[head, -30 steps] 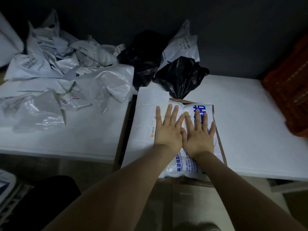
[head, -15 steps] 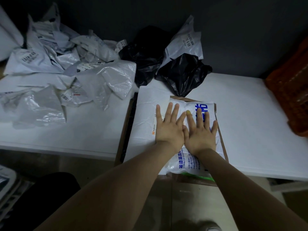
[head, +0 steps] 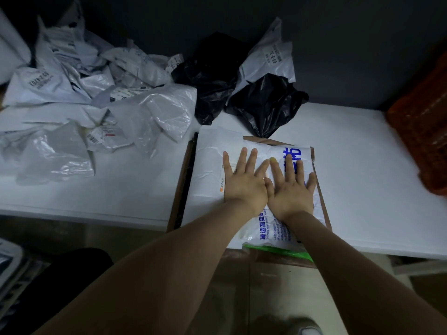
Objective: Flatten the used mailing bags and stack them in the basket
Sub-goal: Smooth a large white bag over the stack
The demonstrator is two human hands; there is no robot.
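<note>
**White table (head: 362, 165), flat palms**

Lower centre, the left hand (head: 244, 187) and right hand (head: 291, 192) lie side by side, fingers straight, pressing a blue-printed white mailing bag (head: 271, 228). Crumpled bags (head: 96, 105) heap upper left; the orange basket (head: 423, 131) stands at the right edge.

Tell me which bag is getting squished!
Find the white table on the right. At its left edge, the left hand and right hand press one bag. Only it has blue writing; the white bag beneath and black bags behind have none.
</note>
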